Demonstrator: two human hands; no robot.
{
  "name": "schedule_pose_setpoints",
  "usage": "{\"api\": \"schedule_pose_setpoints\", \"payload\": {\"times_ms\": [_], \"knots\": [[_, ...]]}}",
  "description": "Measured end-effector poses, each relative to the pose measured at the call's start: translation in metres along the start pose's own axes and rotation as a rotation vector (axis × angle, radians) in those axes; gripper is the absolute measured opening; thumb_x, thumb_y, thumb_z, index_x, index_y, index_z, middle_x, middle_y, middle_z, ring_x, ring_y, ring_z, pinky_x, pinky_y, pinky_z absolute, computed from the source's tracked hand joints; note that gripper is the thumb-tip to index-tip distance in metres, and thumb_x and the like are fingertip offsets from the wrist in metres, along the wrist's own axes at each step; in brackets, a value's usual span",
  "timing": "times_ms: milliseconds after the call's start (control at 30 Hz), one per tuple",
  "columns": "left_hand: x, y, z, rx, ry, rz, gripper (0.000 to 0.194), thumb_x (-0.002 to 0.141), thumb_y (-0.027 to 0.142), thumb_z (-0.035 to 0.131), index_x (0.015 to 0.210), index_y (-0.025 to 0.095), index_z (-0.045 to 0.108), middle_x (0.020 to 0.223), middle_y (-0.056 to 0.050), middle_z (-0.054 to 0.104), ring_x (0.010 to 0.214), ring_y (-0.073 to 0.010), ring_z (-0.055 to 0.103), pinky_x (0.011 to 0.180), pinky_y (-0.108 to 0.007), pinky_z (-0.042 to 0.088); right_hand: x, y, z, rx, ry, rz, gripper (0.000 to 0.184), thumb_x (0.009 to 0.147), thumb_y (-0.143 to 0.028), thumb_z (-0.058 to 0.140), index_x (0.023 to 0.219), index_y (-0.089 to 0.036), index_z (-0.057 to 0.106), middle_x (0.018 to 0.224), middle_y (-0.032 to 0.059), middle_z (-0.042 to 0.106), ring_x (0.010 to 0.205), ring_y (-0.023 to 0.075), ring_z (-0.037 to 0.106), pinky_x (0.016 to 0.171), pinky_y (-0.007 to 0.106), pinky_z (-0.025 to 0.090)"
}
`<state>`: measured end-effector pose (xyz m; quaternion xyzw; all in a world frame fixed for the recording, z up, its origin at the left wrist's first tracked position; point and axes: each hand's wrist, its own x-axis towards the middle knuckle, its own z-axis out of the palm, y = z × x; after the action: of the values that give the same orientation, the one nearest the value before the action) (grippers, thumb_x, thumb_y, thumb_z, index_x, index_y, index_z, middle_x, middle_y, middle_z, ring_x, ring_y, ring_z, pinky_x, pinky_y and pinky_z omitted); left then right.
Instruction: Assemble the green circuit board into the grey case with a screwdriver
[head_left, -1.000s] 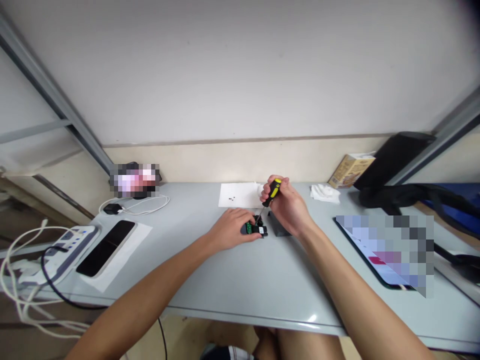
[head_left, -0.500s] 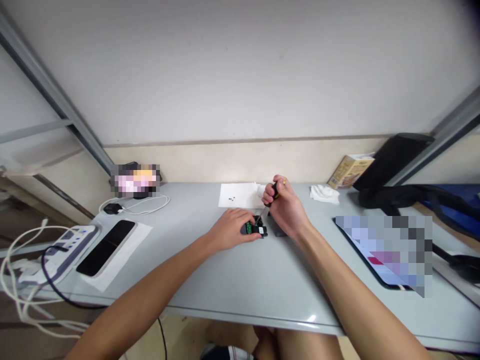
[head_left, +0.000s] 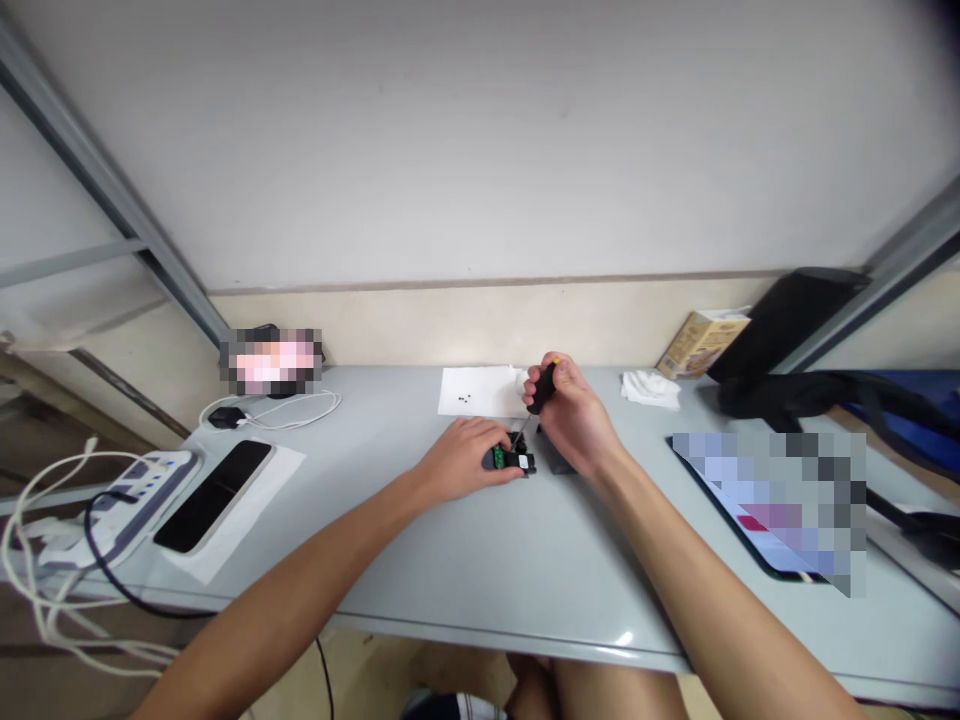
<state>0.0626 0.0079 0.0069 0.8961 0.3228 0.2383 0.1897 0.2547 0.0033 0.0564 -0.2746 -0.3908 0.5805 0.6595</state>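
1. The small black device point(head_left: 527, 465) lay at the middle of the desk point(head_left: 480, 560), low against its surface, with a green circuit board point(head_left: 498, 457) showing on its 9 o'clock side and a pale label on the part nearest the person
2. The left hand point(head_left: 466, 458) came in from 9 o'clock and was clasped about the device, fingers along the far side and thumb along the near side
3. The right hand point(head_left: 579, 418), at about 2 o'clock from the device, was curled in a fist round the dark handle of a screwdriver point(head_left: 541, 392), whose yellow end peeped out at the top
4. The screwdriver's shaft slanted down toward 7 o'clock and its tip met the device among the dark parts; what exactly it touched was too small for me to make out
5. Just beside the device at 3 o'clock sat a dark block point(head_left: 559, 461), partly hidden by the right hand and wrist
6. Toward 11 o'clock lay a white sheet point(head_left: 491, 382) with a few tiny dark bits point(head_left: 464, 399) on it
7. Farther out at 2 o'clock I saw a crumpled tissue point(head_left: 650, 389), and beyond it a yellow carton point(head_left: 697, 345) leaning near a black object point(head_left: 791, 320)
8. A tablet point(head_left: 750, 500) lay between 3 and 4 o'clock, its screen partly blurred
9. Toward 9 o'clock a phone point(head_left: 214, 497) rested on paper, with a power strip point(head_left: 165, 475) past it
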Motion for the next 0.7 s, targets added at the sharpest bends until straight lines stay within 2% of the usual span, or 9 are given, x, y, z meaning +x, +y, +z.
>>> {"api": "schedule_pose_setpoints", "payload": {"times_ms": [167,333,433,533,700], "knots": [[0.0,-0.001,0.001,-0.004,-0.002,-0.002,0.026,0.089,0.043,0.08,0.094,0.023,0.064,0.125,-0.003,0.074,0.115,-0.0249,0.068,0.102,-0.039,0.047,0.001,0.0,-0.006,-0.072,-0.001,-0.01,0.029,0.088,-0.054,0.075,0.099,-0.029,0.067,0.086,0.0003,0.056,0.077,0.017,0.054,0.074,0.03,0.051],[0.0,-0.003,0.002,0.003,-0.006,-0.002,0.025,0.09,0.045,0.077,0.097,0.024,0.066,0.125,-0.004,0.074,0.116,-0.0255,0.067,0.104,-0.04,0.048,0.002,0.0,-0.006,-0.015,-0.004,-0.007,0.027,0.09,-0.05,0.073,0.109,-0.032,0.066,0.084,-0.0005,0.057,0.075,0.0171,0.054,0.074,0.032,0.052],[0.0,-0.003,0.002,0.0,-0.005,0.001,0.026,0.09,0.045,0.078,0.096,0.023,0.065,0.123,-0.003,0.074,0.115,-0.0253,0.067,0.103,-0.04,0.047,0.0,-0.002,0.0,0.035,-0.001,0.001,0.025,0.091,-0.053,0.07,0.101,-0.031,0.063,0.077,-0.001,0.05,0.07,0.0172,0.051,0.069,0.032,0.051],[0.0,-0.004,0.003,-0.006,-0.003,0.004,0.027,0.09,0.046,0.078,0.094,0.023,0.064,0.122,-0.003,0.074,0.113,-0.025,0.068,0.102,-0.039,0.047,-0.003,-0.004,0.004,0.061,-0.014,0.015,0.031,0.092,-0.059,0.067,0.094,-0.029,0.059,0.073,-0.0016,0.042,0.064,0.0165,0.045,0.063,0.031,0.048],[0.0,-0.006,0.005,-0.002,0.005,0.009,0.027,0.09,0.047,0.078,0.095,0.023,0.064,0.121,-0.003,0.075,0.111,-0.0252,0.068,0.101,-0.039,0.047,-0.002,-0.003,0.002,0.068,-0.013,0.02,0.032,0.087,-0.051,0.076,0.09,-0.028,0.054,0.071,-0.0033,0.041,0.063,0.0151,0.044,0.062,0.028,0.046]]}}
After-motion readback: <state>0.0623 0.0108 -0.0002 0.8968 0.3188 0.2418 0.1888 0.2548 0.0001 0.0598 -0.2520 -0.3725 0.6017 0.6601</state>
